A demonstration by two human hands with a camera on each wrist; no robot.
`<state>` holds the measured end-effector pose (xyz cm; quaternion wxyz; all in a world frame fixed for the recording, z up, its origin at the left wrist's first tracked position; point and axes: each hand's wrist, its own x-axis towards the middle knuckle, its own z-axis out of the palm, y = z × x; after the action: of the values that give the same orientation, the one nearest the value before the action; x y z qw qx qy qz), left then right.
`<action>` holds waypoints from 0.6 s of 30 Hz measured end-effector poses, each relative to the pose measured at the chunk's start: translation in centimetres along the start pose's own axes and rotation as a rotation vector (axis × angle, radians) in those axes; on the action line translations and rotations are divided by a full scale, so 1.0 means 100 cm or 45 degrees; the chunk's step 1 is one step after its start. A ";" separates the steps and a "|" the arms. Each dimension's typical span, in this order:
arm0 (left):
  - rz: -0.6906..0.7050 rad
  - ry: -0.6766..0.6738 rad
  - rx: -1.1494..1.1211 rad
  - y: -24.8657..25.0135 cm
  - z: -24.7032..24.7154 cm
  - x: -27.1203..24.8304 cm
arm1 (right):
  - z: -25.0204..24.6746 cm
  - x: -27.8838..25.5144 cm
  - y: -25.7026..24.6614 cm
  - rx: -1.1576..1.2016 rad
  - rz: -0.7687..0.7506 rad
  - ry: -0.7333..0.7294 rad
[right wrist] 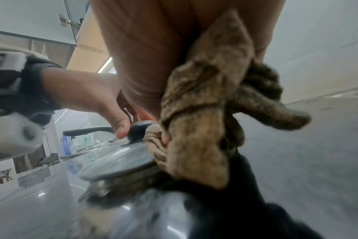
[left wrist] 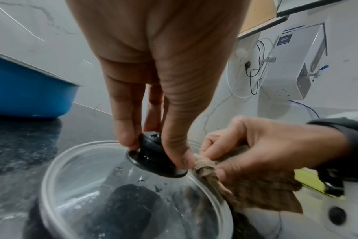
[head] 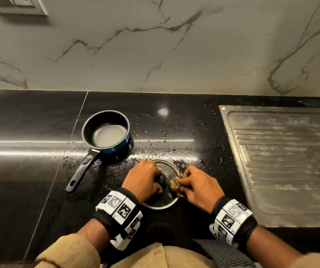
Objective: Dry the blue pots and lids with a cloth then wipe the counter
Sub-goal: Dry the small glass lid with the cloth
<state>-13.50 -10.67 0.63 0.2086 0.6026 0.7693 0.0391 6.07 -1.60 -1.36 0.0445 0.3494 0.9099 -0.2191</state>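
Observation:
A glass lid [head: 163,198] [left wrist: 96,182] [right wrist: 121,163] with a steel rim sits near the counter's front edge. My left hand [head: 143,180] [left wrist: 151,145] pinches its black knob [head: 162,179] [left wrist: 153,158] [right wrist: 136,129] between thumb and fingers. My right hand [head: 196,184] [left wrist: 245,145] holds a bunched brown cloth [head: 175,185] [left wrist: 245,189] [right wrist: 198,122] pressed against the lid's right side beside the knob. A blue saucepan [head: 106,131] with a dark inside and black handle [head: 82,171] stands upright to the back left, apart from both hands.
The black counter [head: 194,132] is speckled with water drops around the lid. A steel sink drainboard [head: 282,157] lies to the right. The marble wall [head: 155,45] rises behind. A blue tub [left wrist: 27,92] appears in the left wrist view.

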 end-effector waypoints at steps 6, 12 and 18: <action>0.028 -0.014 0.010 0.002 -0.003 -0.002 | -0.027 0.074 -0.021 -0.102 -0.149 -0.073; 0.046 0.003 -0.006 0.002 -0.002 -0.004 | -0.034 0.107 -0.048 -0.216 -0.416 -0.226; -0.015 0.026 0.015 0.004 0.002 -0.005 | -0.024 0.075 -0.025 -0.135 -0.258 -0.129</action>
<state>-12.97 -11.04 0.71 0.1974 0.5990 0.7751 0.0396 -1.08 2.44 -0.01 0.0865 0.2411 0.9475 -0.1914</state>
